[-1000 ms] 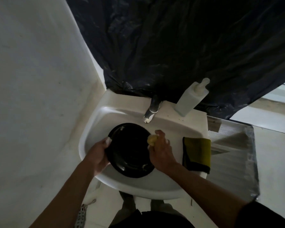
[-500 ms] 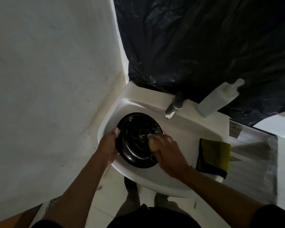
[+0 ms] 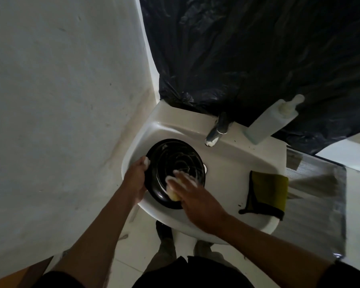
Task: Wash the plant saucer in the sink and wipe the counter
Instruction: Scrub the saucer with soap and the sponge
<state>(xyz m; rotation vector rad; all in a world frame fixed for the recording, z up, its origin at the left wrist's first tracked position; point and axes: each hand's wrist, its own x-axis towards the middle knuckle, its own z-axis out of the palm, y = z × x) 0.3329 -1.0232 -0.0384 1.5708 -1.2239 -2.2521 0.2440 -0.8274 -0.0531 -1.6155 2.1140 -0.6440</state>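
A round black plant saucer (image 3: pixel 175 161) lies tilted in the white sink (image 3: pixel 233 163), streaked with soap suds. My left hand (image 3: pixel 136 180) grips its left rim, thumb on top. My right hand (image 3: pixel 192 195) holds a yellow sponge (image 3: pixel 173 194) under its sudsy fingers and presses it onto the saucer's lower right part. Most of the sponge is hidden beneath the fingers.
A chrome tap (image 3: pixel 216 132) stands behind the basin, with a white pump bottle (image 3: pixel 268 123) to its right. A yellow and black cloth (image 3: pixel 266 191) lies folded on the sink's right ledge. Black plastic sheeting (image 3: pixel 258 48) hangs behind; a white wall (image 3: pixel 60 100) stands left.
My right hand moved the sponge from the saucer's right rim onto its face, leaving suds streaks. The view shifted so the sink sits further right.
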